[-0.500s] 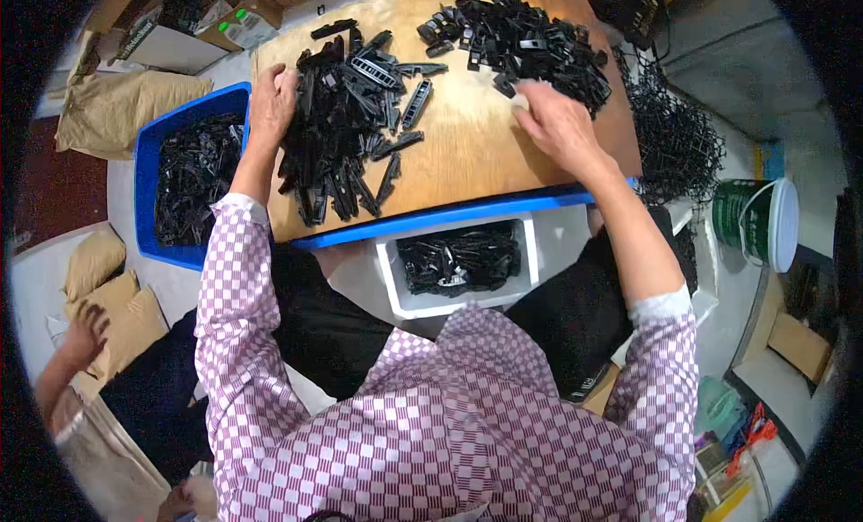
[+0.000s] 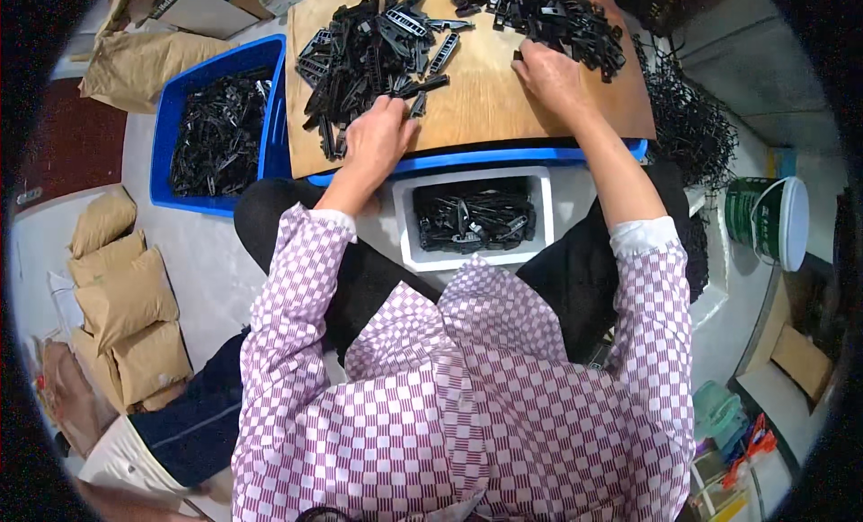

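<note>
On the wooden board (image 2: pixel 490 118), a heap of long, slotted black plastic strips (image 2: pixel 364 59) lies at the left. My left hand (image 2: pixel 376 140) is at the heap's near right edge, fingers curled down; what they hold, if anything, is hidden. A second heap, of smaller black plastic clips (image 2: pixel 562 23), spreads across the far right. Just short of that heap my right hand (image 2: pixel 555 80) is closed, with a small dark piece showing at its fingertips. Between my knees, below the board, stands a white foam box (image 2: pixel 407 230) holding many black parts.
A blue tub (image 2: pixel 162 167) full of black parts stands left of the board. Brown paper packages (image 2: pixel 126 302) are stacked at the left, near another person's dark-clothed leg (image 2: pixel 202 423). To the right are a tangle of black plastic frames (image 2: pixel 688 109) and a green bucket (image 2: pixel 753 218).
My left hand has come from the left heap's far left side to its near right edge. My right hand has closed near the clips. The whole view has shifted.
</note>
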### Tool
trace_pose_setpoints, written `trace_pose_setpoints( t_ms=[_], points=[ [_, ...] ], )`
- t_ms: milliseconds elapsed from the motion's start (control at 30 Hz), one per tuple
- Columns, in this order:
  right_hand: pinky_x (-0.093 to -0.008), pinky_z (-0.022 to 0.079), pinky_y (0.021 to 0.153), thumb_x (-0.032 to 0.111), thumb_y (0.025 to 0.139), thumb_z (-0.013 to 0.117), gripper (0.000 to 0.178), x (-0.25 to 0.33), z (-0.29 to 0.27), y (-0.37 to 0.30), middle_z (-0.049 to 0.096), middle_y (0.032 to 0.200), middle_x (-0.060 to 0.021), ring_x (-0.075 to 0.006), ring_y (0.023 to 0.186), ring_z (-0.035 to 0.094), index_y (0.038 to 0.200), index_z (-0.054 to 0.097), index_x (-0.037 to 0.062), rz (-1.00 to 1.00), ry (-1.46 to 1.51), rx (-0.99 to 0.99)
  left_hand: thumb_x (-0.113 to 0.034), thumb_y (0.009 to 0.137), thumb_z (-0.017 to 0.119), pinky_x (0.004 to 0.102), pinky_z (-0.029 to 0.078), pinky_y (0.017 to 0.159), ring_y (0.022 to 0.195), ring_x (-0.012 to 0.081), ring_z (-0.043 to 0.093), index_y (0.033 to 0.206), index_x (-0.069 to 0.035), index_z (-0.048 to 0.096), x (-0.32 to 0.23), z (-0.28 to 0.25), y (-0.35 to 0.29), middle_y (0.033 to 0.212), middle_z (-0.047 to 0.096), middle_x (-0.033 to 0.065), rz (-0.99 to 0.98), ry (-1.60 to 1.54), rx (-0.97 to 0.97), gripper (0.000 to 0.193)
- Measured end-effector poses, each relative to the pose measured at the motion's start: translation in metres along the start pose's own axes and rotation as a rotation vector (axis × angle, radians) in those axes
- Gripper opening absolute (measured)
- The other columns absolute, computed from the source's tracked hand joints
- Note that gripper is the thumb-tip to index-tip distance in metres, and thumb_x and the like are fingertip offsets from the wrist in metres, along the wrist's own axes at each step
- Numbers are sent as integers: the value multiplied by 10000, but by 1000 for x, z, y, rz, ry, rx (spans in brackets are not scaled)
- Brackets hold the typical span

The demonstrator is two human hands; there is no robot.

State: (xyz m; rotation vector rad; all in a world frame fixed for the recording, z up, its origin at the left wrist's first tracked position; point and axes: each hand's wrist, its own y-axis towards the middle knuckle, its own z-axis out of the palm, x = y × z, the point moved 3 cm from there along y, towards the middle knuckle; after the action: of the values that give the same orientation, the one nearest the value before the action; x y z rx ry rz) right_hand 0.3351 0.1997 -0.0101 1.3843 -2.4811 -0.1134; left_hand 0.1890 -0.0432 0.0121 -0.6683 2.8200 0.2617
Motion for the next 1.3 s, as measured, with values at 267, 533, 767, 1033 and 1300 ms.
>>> trace_pose_setpoints(
  t_ms=[267, 533, 767, 1033, 1300],
  points=[
    [-503, 495, 747, 264, 898, 609, 255, 15, -6, -42, 648, 928, -203, -413, 899, 624, 952, 532, 27, -89, 39, 114, -224, 820, 691, 442, 518, 714, 836, 342, 635, 950, -63, 598, -20, 8, 8, 909, 618, 123, 258, -25, -28, 227],
    [-491, 494, 742, 249, 901, 608, 255, 21, -11, -59, 657, 911, -213, -413, 877, 626, 1010, 548, 25, -61, 100, 149, -216, 848, 676, 421, 503, 750, 872, 333, 613, 1011, -72, 604, -29, 29, 21, 911, 604, 122, 235, -397, 61, 229],
    [-479, 490, 721, 245, 903, 611, 249, 36, -12, -58, 650, 884, -202, -404, 851, 626, 1026, 546, 39, -218, 346, 191, -196, 850, 671, 413, 490, 780, 919, 324, 593, 1017, -64, 605, -33, 31, 23, 972, 579, 125, 398, -286, -2, 222],
    [-492, 476, 701, 210, 894, 618, 224, 58, -18, -41, 623, 811, -192, -418, 814, 606, 939, 491, 31, -409, 220, 337, -144, 776, 720, 422, 498, 751, 894, 308, 596, 889, -49, 588, -28, 16, 22, 890, 578, 99, 352, -208, 50, 197],
    [-496, 478, 680, 198, 887, 624, 231, 64, -15, -45, 629, 804, -200, -425, 790, 613, 926, 476, 24, -358, 232, 427, -100, 761, 710, 420, 510, 737, 877, 318, 610, 858, -30, 573, -26, 19, 27, 890, 588, 100, 343, -255, 108, 183]
  ],
)
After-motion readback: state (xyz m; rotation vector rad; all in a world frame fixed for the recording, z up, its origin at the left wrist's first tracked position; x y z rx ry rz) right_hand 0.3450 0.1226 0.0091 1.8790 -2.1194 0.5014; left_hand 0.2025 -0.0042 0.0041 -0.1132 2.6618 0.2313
